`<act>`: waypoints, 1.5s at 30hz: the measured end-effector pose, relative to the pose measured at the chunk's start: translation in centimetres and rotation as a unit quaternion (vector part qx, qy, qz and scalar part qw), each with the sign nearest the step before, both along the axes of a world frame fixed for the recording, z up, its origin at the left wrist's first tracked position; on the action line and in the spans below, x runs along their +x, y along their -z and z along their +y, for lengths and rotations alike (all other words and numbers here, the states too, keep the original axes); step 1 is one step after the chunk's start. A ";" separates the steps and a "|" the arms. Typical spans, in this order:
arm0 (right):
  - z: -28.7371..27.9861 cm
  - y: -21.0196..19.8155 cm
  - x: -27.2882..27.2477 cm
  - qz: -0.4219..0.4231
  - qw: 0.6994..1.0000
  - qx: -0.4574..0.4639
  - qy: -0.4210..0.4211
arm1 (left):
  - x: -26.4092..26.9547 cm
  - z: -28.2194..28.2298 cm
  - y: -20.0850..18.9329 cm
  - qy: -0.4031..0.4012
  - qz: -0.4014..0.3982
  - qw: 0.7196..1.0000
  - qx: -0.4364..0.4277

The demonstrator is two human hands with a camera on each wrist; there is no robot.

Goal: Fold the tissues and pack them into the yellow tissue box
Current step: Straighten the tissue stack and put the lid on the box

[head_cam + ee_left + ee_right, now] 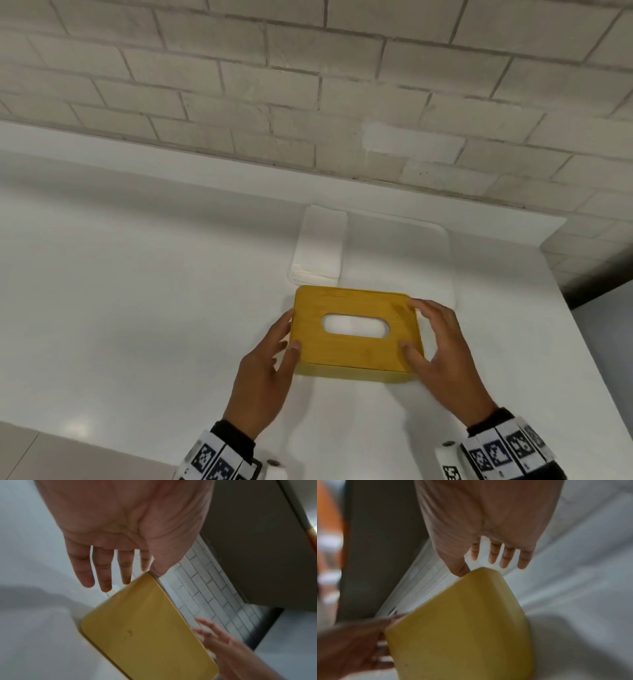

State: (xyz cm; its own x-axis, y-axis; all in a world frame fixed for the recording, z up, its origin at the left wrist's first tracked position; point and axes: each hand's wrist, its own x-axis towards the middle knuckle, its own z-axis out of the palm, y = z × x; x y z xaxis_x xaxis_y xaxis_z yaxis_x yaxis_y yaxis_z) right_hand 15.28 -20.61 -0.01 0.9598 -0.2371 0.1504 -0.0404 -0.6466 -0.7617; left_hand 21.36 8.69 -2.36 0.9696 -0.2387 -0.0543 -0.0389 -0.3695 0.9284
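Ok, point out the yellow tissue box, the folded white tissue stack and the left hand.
yellow tissue box [356,308]: head view, wooden lid
folded white tissue stack [320,246]: head view, top sheet
left hand [263,373]: head view, back of hand

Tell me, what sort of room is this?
Hard to say; probably a plain indoor work corner: a white table against a pale brick wall, holding only a yellow tissue box and folded tissues.

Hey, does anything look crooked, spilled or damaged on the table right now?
Nothing stands out. The yellow tissue box sits flat on the white table with its lid on, left hand and right hand at its ends. The folded tissues lie neatly behind it.
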 end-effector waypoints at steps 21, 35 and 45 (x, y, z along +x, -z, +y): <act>2.9 -2.4 13.0 -0.062 0.752 -0.454 -0.474 | 1.2 -0.5 0.3 0.025 -0.080 0.994 0.074; 1.0 -2.7 11.9 -0.110 0.829 -0.301 -0.458 | 1.2 -0.7 0.2 0.022 -0.080 0.994 0.067; 0.7 -2.6 10.0 0.014 0.922 -0.150 -0.357 | 1.1 -0.7 0.6 0.024 -0.083 0.993 0.082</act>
